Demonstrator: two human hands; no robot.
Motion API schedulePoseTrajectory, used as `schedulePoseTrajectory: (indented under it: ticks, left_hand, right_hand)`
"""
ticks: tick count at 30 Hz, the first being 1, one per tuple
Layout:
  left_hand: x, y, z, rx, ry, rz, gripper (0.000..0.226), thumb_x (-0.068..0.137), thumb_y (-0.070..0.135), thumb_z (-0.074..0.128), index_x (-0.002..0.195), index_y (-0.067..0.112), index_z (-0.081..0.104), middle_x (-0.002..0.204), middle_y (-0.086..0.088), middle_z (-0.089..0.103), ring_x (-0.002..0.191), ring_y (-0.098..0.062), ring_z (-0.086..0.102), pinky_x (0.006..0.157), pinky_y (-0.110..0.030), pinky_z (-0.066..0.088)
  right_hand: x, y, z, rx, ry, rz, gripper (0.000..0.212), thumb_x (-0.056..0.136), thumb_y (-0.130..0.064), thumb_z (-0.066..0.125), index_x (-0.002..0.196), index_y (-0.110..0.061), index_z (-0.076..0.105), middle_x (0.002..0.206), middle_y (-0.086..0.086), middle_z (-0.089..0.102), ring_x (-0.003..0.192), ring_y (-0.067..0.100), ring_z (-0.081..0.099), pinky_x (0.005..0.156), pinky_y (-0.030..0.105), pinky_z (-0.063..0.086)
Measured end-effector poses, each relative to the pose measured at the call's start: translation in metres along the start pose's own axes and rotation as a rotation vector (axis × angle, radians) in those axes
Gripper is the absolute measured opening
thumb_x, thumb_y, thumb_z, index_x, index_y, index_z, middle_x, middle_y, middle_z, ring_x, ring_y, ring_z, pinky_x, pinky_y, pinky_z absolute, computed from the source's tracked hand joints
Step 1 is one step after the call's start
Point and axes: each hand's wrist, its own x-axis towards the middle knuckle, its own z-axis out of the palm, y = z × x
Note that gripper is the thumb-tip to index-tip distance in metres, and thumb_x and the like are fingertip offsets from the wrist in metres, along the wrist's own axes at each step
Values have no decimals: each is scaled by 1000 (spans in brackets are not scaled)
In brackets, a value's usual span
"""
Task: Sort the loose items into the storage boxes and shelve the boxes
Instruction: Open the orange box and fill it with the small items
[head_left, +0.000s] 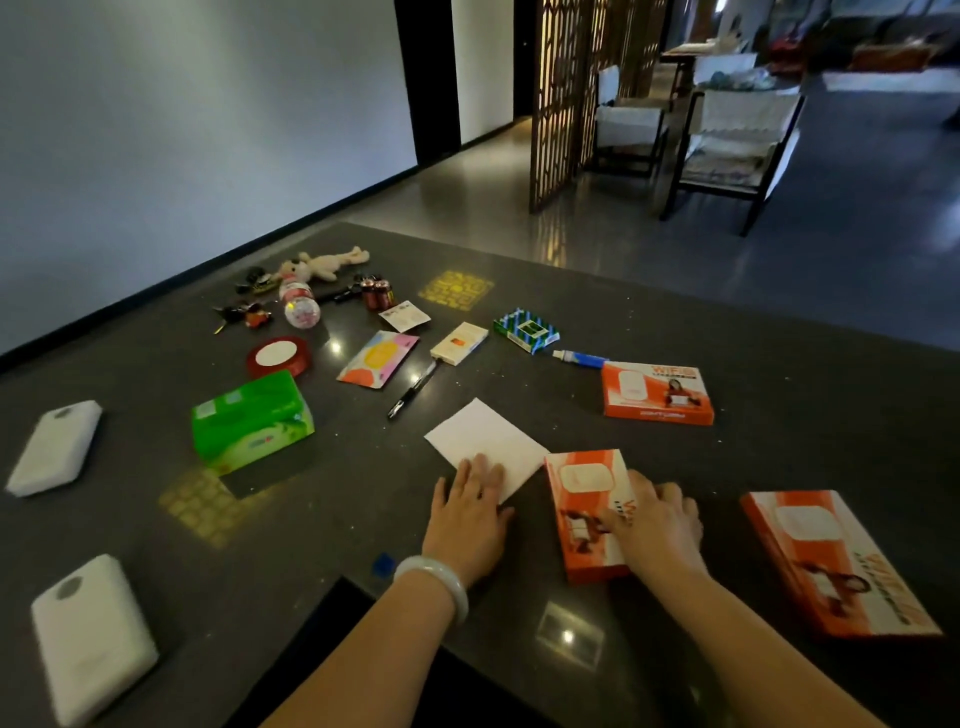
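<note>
Pale jade bangle, L wrist.

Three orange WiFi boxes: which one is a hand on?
The middle orange box, under the right hand. The far box and right-edge box lie untouched.

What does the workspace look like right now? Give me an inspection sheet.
Surface: dark speckled table, glossy, with light reflections.
Job's things: three orange boxes; white sheet; green tissue pack; two white packs.
Clutter: red ribbon spool, pen, plastic bottle, plush toy, batteries, green-white box, blue marker, flat packets.
Hands: left hand flat on the white sheet; right hand resting on the middle orange box.
Cables: nothing seen.
Surroundings: pale wall, lattice screen, chairs; no shelf identifiable.
</note>
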Motion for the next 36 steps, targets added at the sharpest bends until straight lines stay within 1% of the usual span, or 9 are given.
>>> schedulePoseTrajectory:
  ticks: [4,7,11,16,20,23,26,30,36]
  left_hand:
    - [-2,-4,5,-42,46,26,58,100,48,32,152,27,16,161,-2,10,148,-23,8,118,-47,9]
    - [5,-10,-3,-70,176,34,51,99,45,38,145,24,31,151,-4,27,140,-23,24,114,-43,21]
    - [31,-23,-21,-140,212,-130,62,96,47,46,148,19,23,155,-9,20,144,-28,16,115,-46,18]
    - [57,-39,-31,-226,145,-277,91,88,53,58,154,18,5,159,-11,14,147,-31,11,117,-48,15]
    - [66,-39,-35,-283,164,-267,99,77,45,75,151,18,16,152,-9,31,142,-30,24,114,-47,24]
    - [64,-35,-37,-358,131,-369,100,73,37,81,150,18,20,150,-11,31,140,-32,26,112,-48,27]
    - [60,-39,-39,-543,109,-450,84,76,29,80,145,14,33,143,-12,38,134,-30,37,108,-43,35]
    - [47,-45,-41,-720,157,-394,44,85,17,71,126,13,58,127,-7,58,111,-20,56,89,-29,45]
    - [27,-36,-35,-840,198,-365,43,93,15,60,135,19,50,135,-3,53,122,-20,51,101,-37,45]
  right_hand:
    - [-11,-15,5,-41,83,-51,82,84,-61,55,148,-24,18,146,8,30,133,28,33,109,45,31]
    - [-17,-26,13,-58,33,-47,96,78,-73,51,149,-23,11,152,9,18,139,31,24,111,48,27]
    - [-17,-32,17,-59,-11,1,111,68,-82,52,150,-25,3,156,8,7,143,33,16,113,51,21]
    - [-11,-27,20,-47,-58,17,113,69,-79,56,150,-29,-3,159,4,-2,145,32,7,114,53,15]
    - [-8,-19,17,-44,-86,15,110,69,-78,57,149,-36,-6,159,-4,-7,145,31,3,113,56,14]
    - [-10,-17,17,-37,-87,41,108,70,-77,57,149,-40,-7,158,-1,-8,144,34,4,113,56,16]
    - [-13,-17,17,-40,-89,77,108,70,-77,56,149,-41,-8,154,7,0,142,36,11,112,53,21]
    - [-12,-21,14,-70,-101,92,109,71,-77,56,150,-37,-8,152,9,7,140,35,16,112,51,23]
    - [-15,-21,14,-57,-66,79,115,67,-74,64,149,-36,-7,154,9,7,141,34,15,113,50,23]
